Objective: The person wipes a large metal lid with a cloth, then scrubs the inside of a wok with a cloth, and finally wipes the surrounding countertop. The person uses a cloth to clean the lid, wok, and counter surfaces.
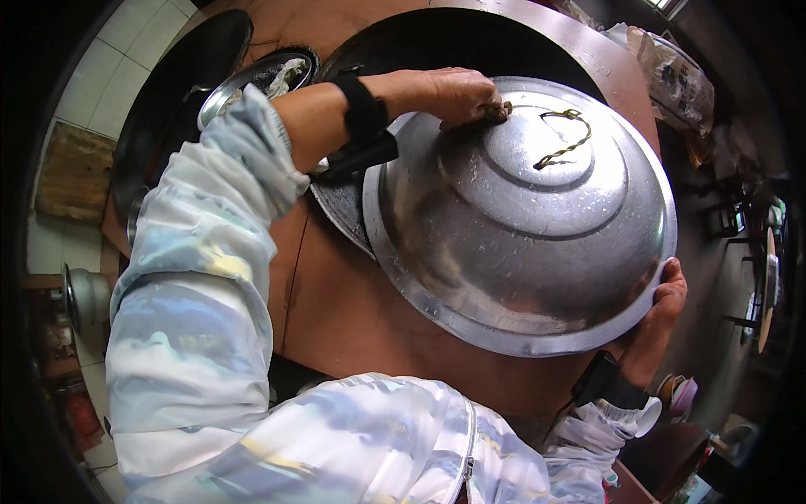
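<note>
A large domed aluminium wok lid (504, 264) lies tilted over a big dark wok (390, 47) set in a reddish-brown tiled stove top. A twisted wire handle (582, 135) stands up from the lid's crown. My left hand (463, 94) reaches across and presses a small brown wad (500, 112), perhaps a scrubber, against the lid's upper face. Most of the wad is hidden under my fingers. At the lower right, my right hand (670, 290) grips the lid's rim, its thumb tip showing at the edge. Some wet-looking marks shine on the metal.
Left of the lid, a metal basin (217, 101) holds a crumpled pale cloth (286, 75). Beyond it is a second dark wok (164, 107). A wooden board (75, 173) rests on white tiles. Plastic bags (674, 82) lie past the stove's far right edge.
</note>
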The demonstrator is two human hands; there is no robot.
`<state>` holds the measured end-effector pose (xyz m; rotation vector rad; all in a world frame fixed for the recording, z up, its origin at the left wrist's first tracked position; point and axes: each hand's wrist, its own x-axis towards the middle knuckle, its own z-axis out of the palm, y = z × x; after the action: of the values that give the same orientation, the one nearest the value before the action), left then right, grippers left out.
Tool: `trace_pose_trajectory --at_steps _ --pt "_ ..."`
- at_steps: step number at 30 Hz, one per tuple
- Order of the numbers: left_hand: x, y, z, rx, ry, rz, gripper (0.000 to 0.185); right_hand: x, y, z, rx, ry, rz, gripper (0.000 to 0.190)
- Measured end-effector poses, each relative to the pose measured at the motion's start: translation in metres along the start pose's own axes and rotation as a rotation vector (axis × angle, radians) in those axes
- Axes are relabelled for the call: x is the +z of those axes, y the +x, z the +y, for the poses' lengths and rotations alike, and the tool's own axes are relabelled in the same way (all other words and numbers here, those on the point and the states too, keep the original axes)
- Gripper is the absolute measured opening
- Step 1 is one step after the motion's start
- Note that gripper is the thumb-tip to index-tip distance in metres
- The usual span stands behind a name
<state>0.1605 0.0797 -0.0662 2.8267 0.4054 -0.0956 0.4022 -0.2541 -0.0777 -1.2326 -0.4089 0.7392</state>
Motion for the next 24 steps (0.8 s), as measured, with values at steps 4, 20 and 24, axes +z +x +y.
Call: trace_pose_trajectory --at_steps 4,20,24 --pt "-0.010 0.045 -0.001 0.029 -0.221 0.121 0.026 -0.008 0.006 0.005 0.041 0.045 -0.027 0.041" --pt "0.043 -0.020 -0.065 -0.339 0.078 0.049 0.032 -0.017 0.010 0.008 0.021 -0.089 0.036 0.041" --pt "0.023 -0.050 -0.080 -0.500 -0.251 0.011 0.030 -0.040 0.026 0.011 0.103 -0.047 0.005 0.047"
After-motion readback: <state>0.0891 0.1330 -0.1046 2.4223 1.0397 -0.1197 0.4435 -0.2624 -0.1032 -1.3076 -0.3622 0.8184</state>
